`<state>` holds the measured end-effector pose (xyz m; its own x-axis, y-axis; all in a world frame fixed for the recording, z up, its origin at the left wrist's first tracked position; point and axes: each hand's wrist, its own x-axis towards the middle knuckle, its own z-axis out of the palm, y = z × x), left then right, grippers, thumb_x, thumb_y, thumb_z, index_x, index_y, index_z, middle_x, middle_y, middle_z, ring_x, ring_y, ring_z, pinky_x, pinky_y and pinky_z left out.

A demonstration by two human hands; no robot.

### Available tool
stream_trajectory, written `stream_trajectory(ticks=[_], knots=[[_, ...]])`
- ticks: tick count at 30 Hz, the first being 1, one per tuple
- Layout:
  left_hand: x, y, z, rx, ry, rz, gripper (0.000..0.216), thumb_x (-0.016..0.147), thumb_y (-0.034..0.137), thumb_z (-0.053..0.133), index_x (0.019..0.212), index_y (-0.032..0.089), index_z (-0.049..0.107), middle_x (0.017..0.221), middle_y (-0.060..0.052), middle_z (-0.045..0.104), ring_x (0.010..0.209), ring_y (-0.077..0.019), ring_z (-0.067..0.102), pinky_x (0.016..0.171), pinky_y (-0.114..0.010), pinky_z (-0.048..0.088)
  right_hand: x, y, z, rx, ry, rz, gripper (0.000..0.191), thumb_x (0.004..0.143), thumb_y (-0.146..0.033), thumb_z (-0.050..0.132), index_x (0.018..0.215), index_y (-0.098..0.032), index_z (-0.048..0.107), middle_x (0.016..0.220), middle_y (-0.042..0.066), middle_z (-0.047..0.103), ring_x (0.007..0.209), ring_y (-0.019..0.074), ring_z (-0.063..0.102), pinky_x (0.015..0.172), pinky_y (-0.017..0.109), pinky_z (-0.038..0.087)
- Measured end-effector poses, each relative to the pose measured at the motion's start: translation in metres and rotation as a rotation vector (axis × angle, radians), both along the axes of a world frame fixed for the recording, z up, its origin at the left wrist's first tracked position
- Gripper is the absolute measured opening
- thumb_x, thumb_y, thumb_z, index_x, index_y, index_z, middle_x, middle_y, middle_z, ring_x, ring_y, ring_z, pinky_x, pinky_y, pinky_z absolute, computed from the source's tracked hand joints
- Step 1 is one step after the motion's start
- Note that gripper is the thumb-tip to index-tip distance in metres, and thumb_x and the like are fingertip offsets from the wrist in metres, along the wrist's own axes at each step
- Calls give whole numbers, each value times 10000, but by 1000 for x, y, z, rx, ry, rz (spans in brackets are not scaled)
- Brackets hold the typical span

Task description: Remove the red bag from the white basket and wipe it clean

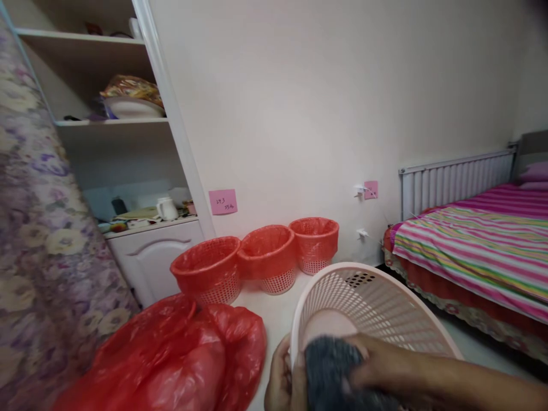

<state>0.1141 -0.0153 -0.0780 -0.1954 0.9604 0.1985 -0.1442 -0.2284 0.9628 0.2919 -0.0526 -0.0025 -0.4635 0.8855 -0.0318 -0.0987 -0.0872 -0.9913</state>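
A pale pink perforated basket (377, 311) is tilted toward me at the bottom centre, its opening facing the camera. My left hand (280, 379) grips its near rim from the left. My right hand (377, 365) reaches across the opening and holds a dark grey scrubbing pad (327, 371) against the rim and inner wall. A heap of red plastic bags (180, 357) lies just left of my left hand.
Three pink baskets lined with red bags (209, 274) (269, 257) (314, 242) stand in a row by the wall. A bed with a striped cover (475, 245) fills the right. A white shelf unit (141, 171) stands at left, beside floral fabric (38, 228).
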Motion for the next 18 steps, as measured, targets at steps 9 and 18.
stream_trajectory(ticks=[9, 18], knots=[[-7, -4, -15, -8, 27, 19, 599, 815, 598, 575, 1229, 168, 621, 1262, -132, 682, 1204, -319, 610, 974, -372, 522, -12, 26, 9, 212, 409, -477, 520, 668, -255, 759, 1152, -174, 585, 1030, 53, 710, 937, 223, 654, 916, 367, 490], [-11, -3, -29, -67, -65, -41, 718, 783, 646, 608, 1267, 120, 540, 1143, -164, 721, 975, -260, 711, 760, -291, 587, 5, 14, -41, 500, -960, 323, 328, 578, -182, 677, 905, -163, 704, 846, 49, 617, 753, 253, 588, 693, 378, 489]])
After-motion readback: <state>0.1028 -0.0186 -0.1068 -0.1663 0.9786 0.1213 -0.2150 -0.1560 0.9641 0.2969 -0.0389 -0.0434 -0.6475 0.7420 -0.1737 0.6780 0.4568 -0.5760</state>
